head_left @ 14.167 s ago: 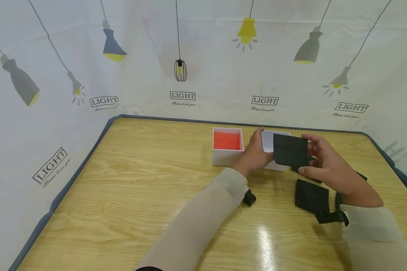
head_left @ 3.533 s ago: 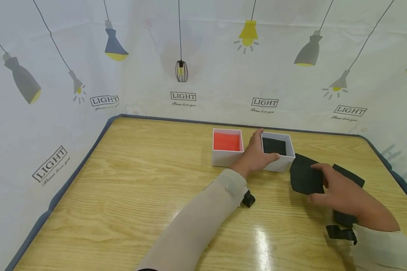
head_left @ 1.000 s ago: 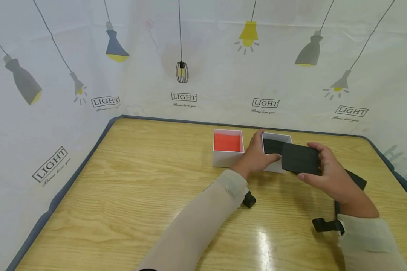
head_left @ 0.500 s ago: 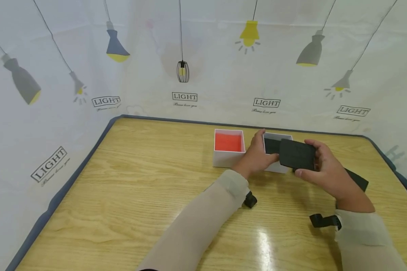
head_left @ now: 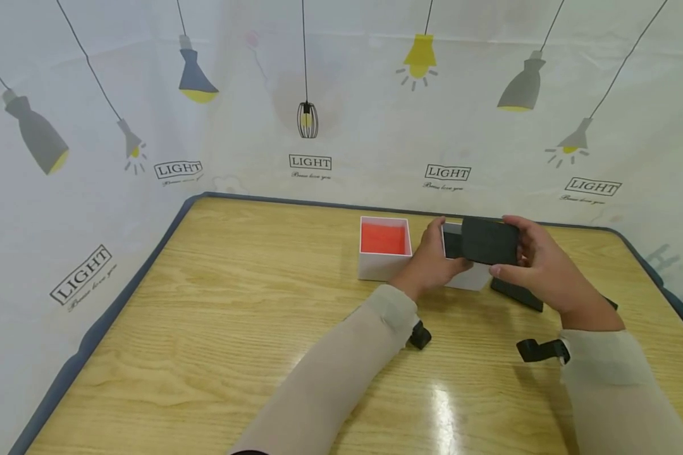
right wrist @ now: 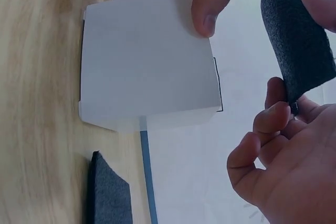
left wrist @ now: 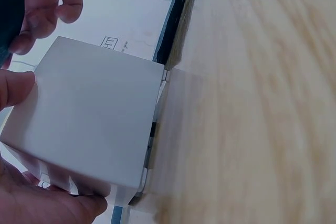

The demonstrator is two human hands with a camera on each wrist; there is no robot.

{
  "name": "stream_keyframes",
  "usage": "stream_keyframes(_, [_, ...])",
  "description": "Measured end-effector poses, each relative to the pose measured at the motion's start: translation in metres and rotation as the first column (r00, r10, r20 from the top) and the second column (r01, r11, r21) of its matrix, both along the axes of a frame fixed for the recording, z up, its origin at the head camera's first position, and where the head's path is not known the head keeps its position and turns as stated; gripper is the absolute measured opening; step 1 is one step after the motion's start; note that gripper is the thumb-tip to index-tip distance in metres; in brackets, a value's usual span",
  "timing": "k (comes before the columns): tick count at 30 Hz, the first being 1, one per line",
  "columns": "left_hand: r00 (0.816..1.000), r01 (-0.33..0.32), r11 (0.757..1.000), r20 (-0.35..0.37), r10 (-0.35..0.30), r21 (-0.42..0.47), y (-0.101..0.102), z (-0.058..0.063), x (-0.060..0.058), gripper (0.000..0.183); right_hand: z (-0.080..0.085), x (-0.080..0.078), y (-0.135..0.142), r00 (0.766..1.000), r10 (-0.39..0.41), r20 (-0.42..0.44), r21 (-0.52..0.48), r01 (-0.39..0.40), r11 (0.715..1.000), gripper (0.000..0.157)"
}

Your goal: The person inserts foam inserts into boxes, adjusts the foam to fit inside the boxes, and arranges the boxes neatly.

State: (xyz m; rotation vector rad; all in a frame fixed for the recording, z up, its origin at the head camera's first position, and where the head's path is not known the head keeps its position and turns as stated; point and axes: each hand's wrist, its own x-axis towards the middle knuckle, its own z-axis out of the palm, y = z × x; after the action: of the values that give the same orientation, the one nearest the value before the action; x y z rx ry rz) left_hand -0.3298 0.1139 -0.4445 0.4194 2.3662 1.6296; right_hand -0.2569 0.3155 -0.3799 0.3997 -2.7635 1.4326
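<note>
In the head view my left hand [head_left: 429,260] grips the near left side of an open white box [head_left: 468,276], its thumb on the front wall. Dark felt [head_left: 452,244] shows inside that box. Pinched between thumb and fingers of my right hand [head_left: 552,272], a black felt square [head_left: 491,241] is held over the box's right part, hiding that side of the opening. The right wrist view shows this square slightly bent, apart from the box. Another black felt square [head_left: 516,294] lies on the table just right of the box.
A second white box [head_left: 384,268], holding a red sheet [head_left: 382,239], stands left of my left hand. The corner of a further black piece [head_left: 611,303] shows behind my right wrist. A printed curtain [head_left: 364,126] closes off the table's back edge.
Over the last second the right hand has carried its felt square up and left over the box. Since the oldest frame, dark felt has appeared inside the box and fewer squares show on the table.
</note>
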Motion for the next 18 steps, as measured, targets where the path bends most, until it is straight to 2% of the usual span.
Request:
stream_keyframes(6, [1.000,0.005,1.000,-0.003,-0.005,0.009,-0.001,0.001,-0.001,0.101,0.003,-0.009,-0.004,0.999,-0.028,0.037,0.020,0.027,0.999,0.093])
stream_keyframes(18, [1.000,0.021,0.997,-0.013,-0.020,0.074,-0.001,-0.002,-0.001,0.100,0.003,-0.029,-0.002,0.999,-0.030,0.032,0.168,0.024,0.986,0.092])
